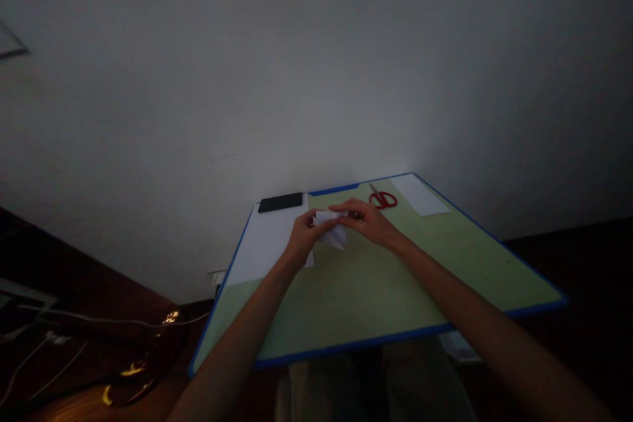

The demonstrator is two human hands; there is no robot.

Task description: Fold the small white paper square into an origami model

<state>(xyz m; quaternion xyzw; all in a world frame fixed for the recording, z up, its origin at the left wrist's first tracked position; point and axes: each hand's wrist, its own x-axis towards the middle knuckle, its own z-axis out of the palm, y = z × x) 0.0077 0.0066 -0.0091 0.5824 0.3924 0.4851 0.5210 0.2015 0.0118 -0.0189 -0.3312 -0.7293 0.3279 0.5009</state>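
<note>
A small folded piece of white paper [334, 235] is held up over the green tabletop between both hands. My left hand [305, 235] grips its left side, the thumb lying across the front. The fingers of my right hand [364, 219] pinch its upper right edge. Some of the fingers are behind the paper, and the fine folds are too blurred to make out. Red-handled scissors [383, 199] lie on the table just beyond my right hand.
The green table [386, 303] has a blue rim and stands against a grey wall [316, 66]. A white sheet [262, 244] lies at its left with a black flat device [280, 202] on top. A white paper strip [420, 195] lies back right. Cables [113, 322] run along the floor, left.
</note>
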